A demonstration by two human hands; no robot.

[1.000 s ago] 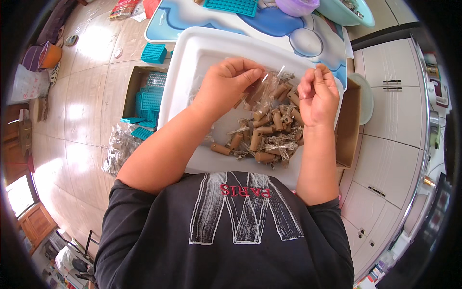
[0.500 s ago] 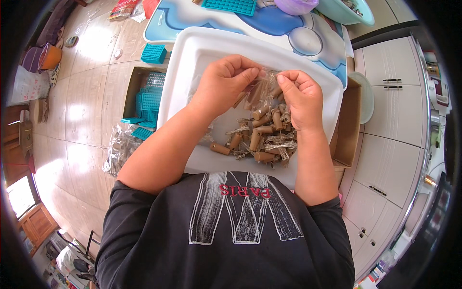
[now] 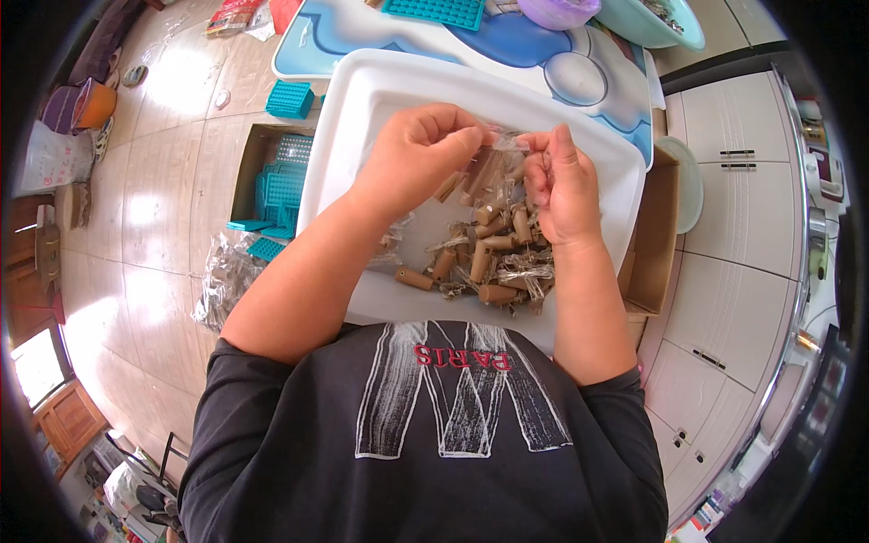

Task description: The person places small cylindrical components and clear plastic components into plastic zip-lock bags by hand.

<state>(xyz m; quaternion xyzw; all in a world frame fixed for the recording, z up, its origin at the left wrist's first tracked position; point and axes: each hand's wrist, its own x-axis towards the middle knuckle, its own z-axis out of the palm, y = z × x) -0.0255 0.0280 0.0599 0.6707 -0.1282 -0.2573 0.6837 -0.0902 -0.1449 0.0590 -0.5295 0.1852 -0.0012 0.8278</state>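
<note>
Over a white plastic tub [image 3: 355, 77], my left hand [image 3: 421, 149] pinches the top edge of a small clear plastic bag [image 3: 493, 167] between thumb and fingers. Brown pieces show through the bag's film. At the bag's right upper corner is my right hand [image 3: 570, 195], its fingers curled and forefinger against the edge, its thumb raised off it. Part of its grip is hidden. Below the hands, a heap of brown cylinders [image 3: 493, 246] with pale strings and crinkled clear wrapping lies in the tub.
A cardboard box [image 3: 237, 176] of teal plastic grids [image 3: 285, 188] stands left of the tub, beside a clear bag of grey bits [image 3: 224, 281]. Behind is a blue-and-white table [image 3: 389, 41] with a purple bowl [image 3: 559, 11] and a pale green basin [image 3: 647, 27]. Another cardboard box [image 3: 654, 244] stands right.
My right thumb has lifted off the bag's edge and the right hand has turned slightly, fingers curling in. My left hand still pinches the bag, nearly in the same place.
</note>
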